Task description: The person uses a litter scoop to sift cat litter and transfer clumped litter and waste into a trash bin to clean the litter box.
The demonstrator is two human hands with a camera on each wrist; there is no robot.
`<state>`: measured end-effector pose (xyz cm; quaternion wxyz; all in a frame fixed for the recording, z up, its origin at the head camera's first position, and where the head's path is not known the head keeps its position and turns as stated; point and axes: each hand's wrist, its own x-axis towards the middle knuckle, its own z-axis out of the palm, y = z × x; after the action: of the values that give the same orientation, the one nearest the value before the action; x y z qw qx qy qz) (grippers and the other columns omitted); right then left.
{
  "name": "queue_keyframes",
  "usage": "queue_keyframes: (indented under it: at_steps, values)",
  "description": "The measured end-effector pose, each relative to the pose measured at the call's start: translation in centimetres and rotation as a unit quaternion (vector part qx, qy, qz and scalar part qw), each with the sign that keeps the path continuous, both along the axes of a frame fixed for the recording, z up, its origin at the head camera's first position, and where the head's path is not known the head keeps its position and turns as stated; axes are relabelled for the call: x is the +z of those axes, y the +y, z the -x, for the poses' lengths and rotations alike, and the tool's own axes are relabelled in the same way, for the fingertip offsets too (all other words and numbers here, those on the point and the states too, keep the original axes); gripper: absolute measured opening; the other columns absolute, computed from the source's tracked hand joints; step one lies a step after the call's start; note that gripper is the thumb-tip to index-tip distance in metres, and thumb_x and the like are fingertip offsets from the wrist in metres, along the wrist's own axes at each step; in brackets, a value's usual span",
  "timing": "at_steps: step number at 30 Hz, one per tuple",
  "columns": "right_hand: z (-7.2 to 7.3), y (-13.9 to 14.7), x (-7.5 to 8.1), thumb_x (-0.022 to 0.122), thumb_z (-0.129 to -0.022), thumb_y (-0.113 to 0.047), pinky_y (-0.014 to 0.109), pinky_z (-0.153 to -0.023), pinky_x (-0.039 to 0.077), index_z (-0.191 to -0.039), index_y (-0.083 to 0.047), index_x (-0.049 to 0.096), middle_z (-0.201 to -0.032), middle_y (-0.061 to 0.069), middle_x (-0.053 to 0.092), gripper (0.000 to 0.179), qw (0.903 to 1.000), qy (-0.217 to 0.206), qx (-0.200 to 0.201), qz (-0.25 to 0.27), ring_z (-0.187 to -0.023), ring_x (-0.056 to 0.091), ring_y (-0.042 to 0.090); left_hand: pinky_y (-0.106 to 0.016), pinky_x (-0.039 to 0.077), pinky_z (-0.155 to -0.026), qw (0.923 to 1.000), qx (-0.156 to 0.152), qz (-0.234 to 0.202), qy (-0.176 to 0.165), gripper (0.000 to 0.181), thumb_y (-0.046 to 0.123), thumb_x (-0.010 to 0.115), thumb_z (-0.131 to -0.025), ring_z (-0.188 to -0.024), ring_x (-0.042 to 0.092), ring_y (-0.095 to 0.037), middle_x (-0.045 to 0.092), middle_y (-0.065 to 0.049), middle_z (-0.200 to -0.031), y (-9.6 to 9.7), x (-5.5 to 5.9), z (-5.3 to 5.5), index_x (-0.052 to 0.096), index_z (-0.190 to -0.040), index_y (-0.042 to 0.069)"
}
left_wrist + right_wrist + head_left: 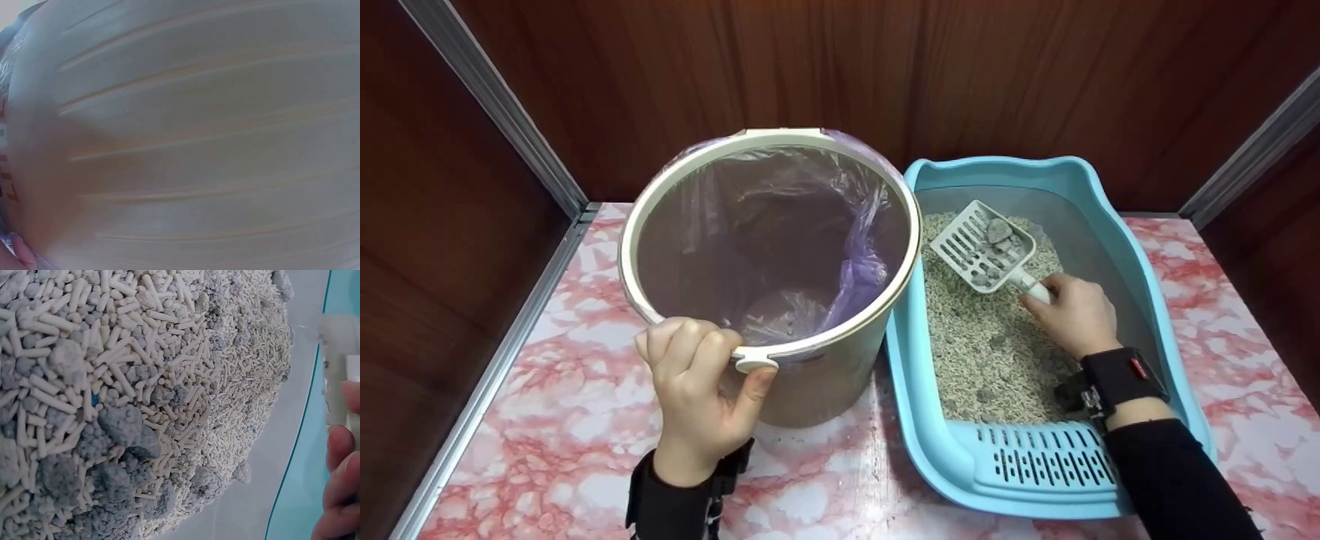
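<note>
My left hand point(694, 394) grips the front rim of a round bin point(817, 386), fingers over the edge and thumb by the rim's tab. A thin purple bag point(861, 274) lines the bin. With my right hand point(1080, 315) I hold the handle of a slotted litter scoop point(1012, 271) above the litter point(971, 352). A grey clump point(999, 230) and smaller bits lie in the scoop. Pale pellets and grey clumps point(121, 424) fill the right wrist view, with my right fingers at its right edge. The bin's ribbed wall point(214, 129) fills the left wrist view.
The blue litter box point(915, 420) stands directly right of the bin, its slotted step point(982, 465) toward me. Both stand on a red-and-white marbled surface point(570, 420). Wood-grain panels point(840, 67) rise behind and at the sides, with metal edging point(510, 97).
</note>
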<state>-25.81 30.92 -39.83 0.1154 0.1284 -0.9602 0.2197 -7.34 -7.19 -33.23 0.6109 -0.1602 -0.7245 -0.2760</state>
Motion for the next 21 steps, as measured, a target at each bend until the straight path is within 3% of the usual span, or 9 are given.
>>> queue_keyframes:
  at_steps: [11, 21]
  values:
    - [-0.01, -0.1, 0.02, 0.071, -0.087, -0.021, 0.036, -0.048, 0.035, -0.09, -0.002, 0.066, -0.069, 0.008, 0.061, 0.02, 0.9999, -0.008, 0.004, 0.007, -0.052, 0.048, 0.02, -0.045, 0.021, -0.072, 1.0, 0.001, 0.002, 0.001, 0.054, 0.055, 0.05, -0.095, -0.072, 0.037, -0.03, 0.042, -0.006, -0.068, -0.04, 0.02, -0.01, 0.048, -0.07, 0.008]
    - [-0.12, -0.09, 0.38, 0.069, -0.09, -0.027, 0.036, -0.05, 0.033, -0.091, -0.002, 0.066, -0.065, 0.005, 0.054, 0.026, 0.9992, -0.04, -0.003, 0.008, -0.053, 0.045, 0.02, -0.045, 0.022, -0.072, 1.0, 0.004, 0.001, -0.003, 0.054, 0.055, 0.05, -0.095, -0.072, 0.037, -0.03, 0.042, -0.006, -0.068, -0.11, -0.08, -0.03, 0.05, -0.07, 0.008]
